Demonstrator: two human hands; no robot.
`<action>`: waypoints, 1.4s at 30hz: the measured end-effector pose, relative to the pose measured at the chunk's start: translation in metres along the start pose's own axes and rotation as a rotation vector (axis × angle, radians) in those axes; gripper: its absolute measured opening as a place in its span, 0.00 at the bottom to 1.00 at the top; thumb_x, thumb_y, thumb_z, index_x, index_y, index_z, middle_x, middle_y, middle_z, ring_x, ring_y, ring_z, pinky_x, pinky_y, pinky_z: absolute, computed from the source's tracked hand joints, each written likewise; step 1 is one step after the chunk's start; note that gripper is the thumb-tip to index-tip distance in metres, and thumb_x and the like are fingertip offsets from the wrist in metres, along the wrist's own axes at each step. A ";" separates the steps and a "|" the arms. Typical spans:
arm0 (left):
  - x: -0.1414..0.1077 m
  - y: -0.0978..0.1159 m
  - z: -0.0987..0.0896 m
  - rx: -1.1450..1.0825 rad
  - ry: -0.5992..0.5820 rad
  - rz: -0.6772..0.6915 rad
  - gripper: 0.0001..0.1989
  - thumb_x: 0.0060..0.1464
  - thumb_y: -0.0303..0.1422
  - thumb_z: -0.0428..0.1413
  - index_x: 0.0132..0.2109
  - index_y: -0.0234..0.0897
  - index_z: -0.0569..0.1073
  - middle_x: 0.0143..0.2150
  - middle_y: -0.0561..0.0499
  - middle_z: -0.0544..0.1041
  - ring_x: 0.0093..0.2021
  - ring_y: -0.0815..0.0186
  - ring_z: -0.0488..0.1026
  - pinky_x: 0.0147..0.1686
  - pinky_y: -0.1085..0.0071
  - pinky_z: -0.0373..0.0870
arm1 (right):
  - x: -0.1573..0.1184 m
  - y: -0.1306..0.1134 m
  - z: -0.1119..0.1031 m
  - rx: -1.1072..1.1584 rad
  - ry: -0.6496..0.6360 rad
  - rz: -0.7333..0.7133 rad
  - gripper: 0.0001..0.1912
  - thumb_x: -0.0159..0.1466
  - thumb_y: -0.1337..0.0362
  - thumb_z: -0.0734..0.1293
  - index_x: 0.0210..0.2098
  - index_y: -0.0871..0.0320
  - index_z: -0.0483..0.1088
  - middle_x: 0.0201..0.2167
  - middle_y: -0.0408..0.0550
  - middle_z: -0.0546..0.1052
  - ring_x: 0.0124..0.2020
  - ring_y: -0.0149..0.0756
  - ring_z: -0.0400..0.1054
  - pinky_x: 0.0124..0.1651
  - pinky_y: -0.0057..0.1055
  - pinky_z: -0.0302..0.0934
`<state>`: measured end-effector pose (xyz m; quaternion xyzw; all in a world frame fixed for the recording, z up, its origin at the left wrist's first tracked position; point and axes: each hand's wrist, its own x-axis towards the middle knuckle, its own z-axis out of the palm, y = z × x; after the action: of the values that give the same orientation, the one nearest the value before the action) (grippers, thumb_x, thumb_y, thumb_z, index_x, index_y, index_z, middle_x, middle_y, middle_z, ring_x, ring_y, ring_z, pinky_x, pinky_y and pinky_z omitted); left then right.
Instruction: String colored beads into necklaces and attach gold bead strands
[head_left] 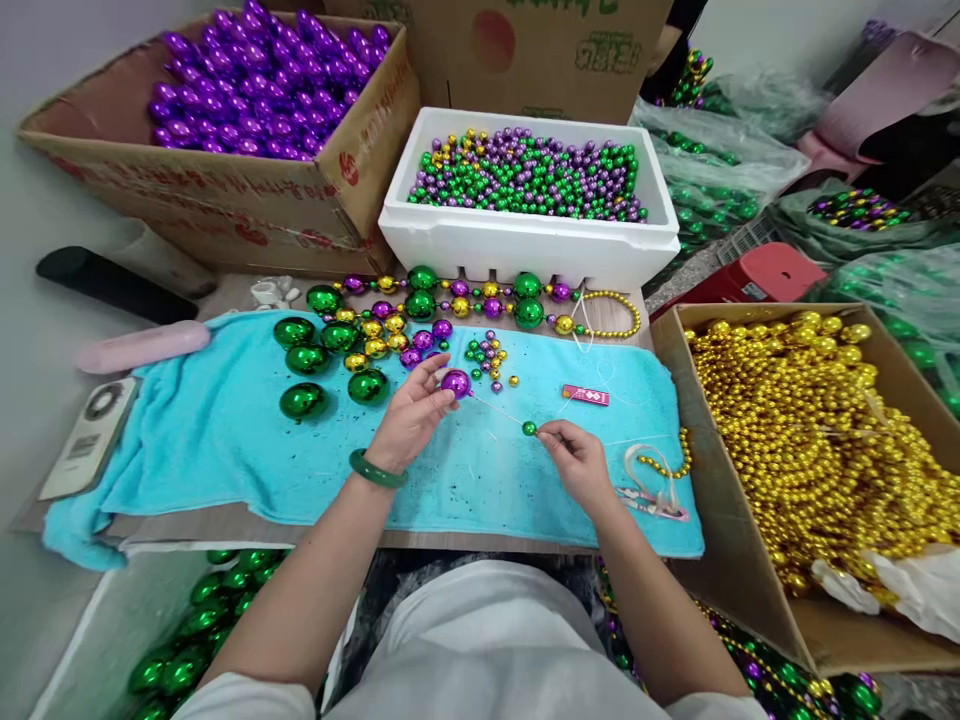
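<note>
My left hand (414,408), with a green bangle (377,470) at its wrist, holds a shiny purple ball (455,384) between thumb and fingers. From that ball a thin pale string runs right to a small green bead (529,429). The fingertips of my right hand (576,458) are pinched together right beside the bead, at the string. Small loose beads (489,356) lie just beyond my hands on the blue towel (480,480). Large green balls (304,401), with gold and purple ones, lie to the left. A red lighter (586,395) rests above my right hand.
Across the back lies a finished-looking bead strand (491,308). Behind it stand a white foam box (529,235) of small beads and a carton (300,215) of purple balls. A carton (731,500) of gold strands is at right. Scissors (652,503) lie near the towel's right edge.
</note>
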<state>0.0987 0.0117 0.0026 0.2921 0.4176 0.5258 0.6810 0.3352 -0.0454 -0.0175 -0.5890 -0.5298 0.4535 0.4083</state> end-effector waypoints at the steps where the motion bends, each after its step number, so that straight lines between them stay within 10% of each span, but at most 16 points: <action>1: 0.001 -0.001 0.001 -0.022 0.002 -0.011 0.26 0.42 0.28 0.67 0.51 0.41 0.74 0.41 0.51 0.75 0.38 0.68 0.73 0.34 0.74 0.71 | 0.001 0.001 0.000 0.017 -0.003 0.007 0.13 0.58 0.55 0.65 0.27 0.59 0.73 0.18 0.41 0.65 0.20 0.28 0.53 0.25 0.28 0.50; 19: -0.003 -0.014 0.014 0.114 -0.109 -0.035 0.18 0.41 0.30 0.68 0.43 0.39 0.77 0.44 0.49 0.78 0.40 0.67 0.73 0.39 0.72 0.69 | 0.007 0.008 0.006 0.178 -0.013 0.087 0.13 0.55 0.53 0.68 0.27 0.58 0.72 0.18 0.39 0.63 0.21 0.28 0.52 0.24 0.28 0.48; 22: 0.007 -0.019 0.015 0.355 -0.219 -0.006 0.15 0.50 0.35 0.62 0.46 0.39 0.76 0.49 0.46 0.77 0.43 0.63 0.73 0.41 0.67 0.69 | 0.008 0.009 0.006 0.249 0.012 0.135 0.13 0.54 0.53 0.69 0.27 0.57 0.71 0.16 0.37 0.60 0.19 0.27 0.50 0.22 0.27 0.46; 28: 0.049 -0.031 0.034 1.394 -0.233 0.562 0.11 0.60 0.30 0.52 0.44 0.37 0.78 0.45 0.43 0.78 0.48 0.55 0.67 0.51 0.56 0.63 | 0.010 0.009 -0.008 0.300 0.164 0.159 0.14 0.53 0.52 0.70 0.28 0.57 0.70 0.16 0.37 0.60 0.18 0.27 0.51 0.21 0.27 0.45; 33: 0.061 -0.047 0.059 1.836 -0.402 0.600 0.13 0.61 0.25 0.48 0.41 0.36 0.78 0.42 0.40 0.77 0.47 0.53 0.66 0.44 0.57 0.64 | 0.007 0.006 -0.015 0.323 0.200 0.157 0.15 0.53 0.52 0.70 0.27 0.57 0.69 0.16 0.36 0.60 0.18 0.26 0.50 0.21 0.27 0.43; 37: 0.060 -0.047 0.061 1.553 -0.311 0.507 0.09 0.58 0.25 0.52 0.42 0.36 0.77 0.40 0.41 0.77 0.47 0.55 0.68 0.48 0.57 0.65 | 0.004 0.007 -0.017 0.321 0.225 0.148 0.14 0.53 0.52 0.70 0.28 0.58 0.70 0.16 0.36 0.60 0.18 0.26 0.50 0.21 0.27 0.43; 42: 0.050 -0.020 0.047 0.414 0.023 0.069 0.08 0.57 0.34 0.57 0.42 0.36 0.76 0.40 0.47 0.78 0.37 0.66 0.73 0.36 0.70 0.68 | 0.000 0.005 -0.020 0.294 0.205 0.114 0.13 0.53 0.54 0.70 0.26 0.58 0.70 0.15 0.37 0.60 0.18 0.26 0.50 0.21 0.27 0.43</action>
<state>0.1541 0.0562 -0.0045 0.4337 0.5143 0.4550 0.5834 0.3558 -0.0455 -0.0176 -0.5951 -0.3793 0.4859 0.5156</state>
